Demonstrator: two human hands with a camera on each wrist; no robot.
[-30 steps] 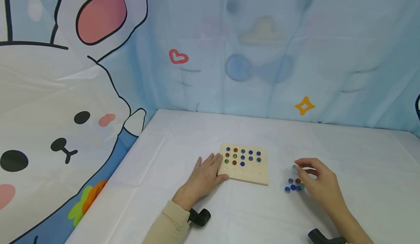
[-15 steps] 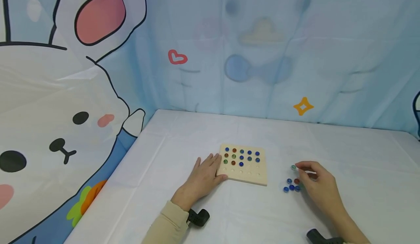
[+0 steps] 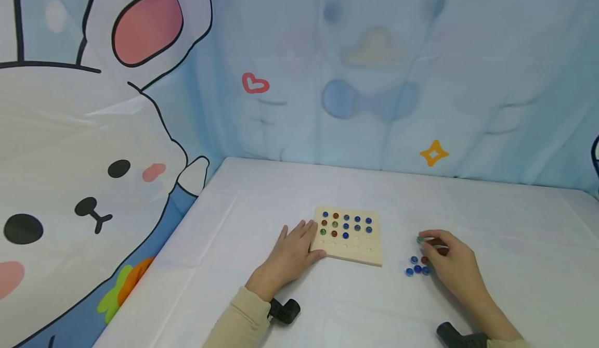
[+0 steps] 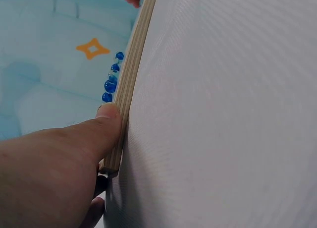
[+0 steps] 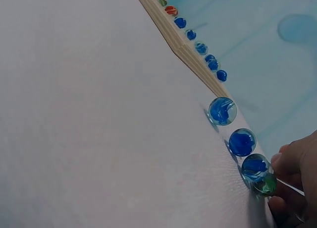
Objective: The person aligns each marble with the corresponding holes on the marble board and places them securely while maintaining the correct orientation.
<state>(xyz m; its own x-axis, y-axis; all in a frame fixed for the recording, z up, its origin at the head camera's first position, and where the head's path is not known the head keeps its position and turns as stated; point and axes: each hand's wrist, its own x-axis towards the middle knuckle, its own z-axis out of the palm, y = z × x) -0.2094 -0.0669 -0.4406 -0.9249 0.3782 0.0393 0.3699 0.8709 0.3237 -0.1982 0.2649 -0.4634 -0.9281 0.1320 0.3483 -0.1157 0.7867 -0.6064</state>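
My left hand [image 3: 291,249] lies against the left side of a pale wooden board [image 3: 354,254], fingers extended and thumb at its near edge. In the left wrist view the thumb [image 4: 108,114] presses on the board's edge. Blue, red and green glass marbles sit in the board's far rows; the nearest holes [image 3: 345,244] show bare. To the right, my right hand [image 3: 453,265] pinches a green marble [image 3: 419,239] between thumb and fingertips. Below those fingertips are loose blue marbles [image 3: 417,269] and a red marble [image 3: 424,260]. The right wrist view shows a green marble [image 5: 267,186] partly behind a blue one.
A white cloth [image 3: 262,192] covers the table. Behind it hangs a light blue curtain [image 3: 290,129] with printed shapes, and a cartoon figure [image 3: 93,140] fills the left side. Black wrist cameras [image 3: 285,311] are strapped to both wrists.
My right hand stays near the loose marbles, its fingertips now closer around the green marble. A green marble seen in the loose group a second ago no longer shows there. The left hand keeps still.
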